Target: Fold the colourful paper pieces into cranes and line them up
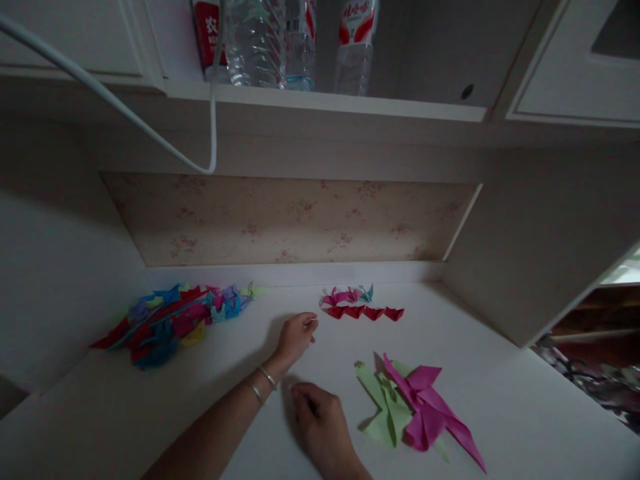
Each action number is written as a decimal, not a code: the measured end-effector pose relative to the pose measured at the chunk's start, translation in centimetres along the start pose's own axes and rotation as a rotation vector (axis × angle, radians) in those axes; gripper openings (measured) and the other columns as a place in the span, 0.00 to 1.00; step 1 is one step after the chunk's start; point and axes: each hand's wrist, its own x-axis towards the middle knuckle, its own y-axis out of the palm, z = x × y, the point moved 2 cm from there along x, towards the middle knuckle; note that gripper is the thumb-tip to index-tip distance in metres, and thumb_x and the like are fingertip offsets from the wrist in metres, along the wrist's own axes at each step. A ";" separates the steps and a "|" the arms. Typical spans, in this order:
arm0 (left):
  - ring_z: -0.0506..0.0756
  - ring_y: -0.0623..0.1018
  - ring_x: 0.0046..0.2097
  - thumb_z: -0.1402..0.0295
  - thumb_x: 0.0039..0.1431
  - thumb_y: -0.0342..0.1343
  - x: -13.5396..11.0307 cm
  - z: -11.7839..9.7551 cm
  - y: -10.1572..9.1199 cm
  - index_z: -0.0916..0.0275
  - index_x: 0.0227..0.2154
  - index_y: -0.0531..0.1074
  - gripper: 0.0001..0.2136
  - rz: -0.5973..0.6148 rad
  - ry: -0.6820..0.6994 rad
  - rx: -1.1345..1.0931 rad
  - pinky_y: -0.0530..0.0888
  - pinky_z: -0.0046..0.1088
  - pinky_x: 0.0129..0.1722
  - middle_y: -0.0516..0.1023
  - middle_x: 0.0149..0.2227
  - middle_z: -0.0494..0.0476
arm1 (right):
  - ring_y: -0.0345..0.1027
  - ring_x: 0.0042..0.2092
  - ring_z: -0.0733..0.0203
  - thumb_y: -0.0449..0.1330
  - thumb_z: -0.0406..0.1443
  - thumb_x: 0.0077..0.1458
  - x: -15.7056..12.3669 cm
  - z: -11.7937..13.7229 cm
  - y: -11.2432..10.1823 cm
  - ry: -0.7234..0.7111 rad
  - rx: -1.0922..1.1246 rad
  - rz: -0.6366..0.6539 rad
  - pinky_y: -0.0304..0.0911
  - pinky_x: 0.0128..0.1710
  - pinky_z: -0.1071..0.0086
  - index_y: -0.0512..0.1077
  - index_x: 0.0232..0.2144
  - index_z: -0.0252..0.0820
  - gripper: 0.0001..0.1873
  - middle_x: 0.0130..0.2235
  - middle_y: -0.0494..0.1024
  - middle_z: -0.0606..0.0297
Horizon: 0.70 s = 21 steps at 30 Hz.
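Observation:
My left hand (296, 338), with two bangles on its wrist, reaches toward the back of the white surface. Its fingers are closed in a pinch; anything between them is too small or hidden to make out. Just right of it stands a row of small red folded-paper pieces (374, 313), with pink origami figures (341, 296) and a teal paper crane (367, 293) behind. Nearer me, my right hand (320, 420) is curled closed, apart from the paper, and nothing shows in it. To its right lie a large magenta origami crane (425, 400) and a light green folded-paper piece (390, 413), overlapping.
A pile of colourful origami (183, 320) lies at the back left. Overhead, a shelf (325, 101) holds plastic bottles (355, 50), and a white cable (150, 133) hangs in front. Side panels (545, 247) and a floral back wall (295, 220) enclose the surface.

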 end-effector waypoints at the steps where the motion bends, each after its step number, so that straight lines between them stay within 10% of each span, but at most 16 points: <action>1: 0.47 0.74 0.23 0.62 0.58 0.50 -1.1 0.6 -0.9 0.66 0.45 0.72 0.16 0.001 -0.015 -0.030 0.65 0.19 0.19 0.78 0.39 0.60 | 0.63 0.27 0.65 0.51 0.35 0.57 0.0 0.1 0.0 -0.002 0.000 0.003 0.53 0.26 0.76 0.75 0.28 0.41 0.14 0.25 0.74 0.67; 11: 0.42 0.58 0.12 0.51 0.52 0.51 -13.7 5.9 -11.0 0.65 0.36 0.68 0.20 0.007 -0.212 -0.216 0.49 0.19 0.10 0.71 0.24 0.49 | 0.65 0.27 0.63 0.51 0.40 0.58 -0.4 0.6 0.0 0.019 -0.039 0.056 0.55 0.26 0.75 0.76 0.33 0.43 0.15 0.25 0.75 0.66; 21: 0.46 0.60 0.19 0.56 0.52 0.53 -13.9 7.8 -13.7 0.66 0.32 0.72 0.15 0.037 -0.153 -0.140 0.55 0.21 0.19 0.60 0.16 0.44 | 0.59 0.24 0.65 0.57 0.48 0.52 -1.1 1.8 1.4 0.185 0.199 0.091 0.51 0.23 0.74 0.77 0.32 0.39 0.19 0.21 0.70 0.66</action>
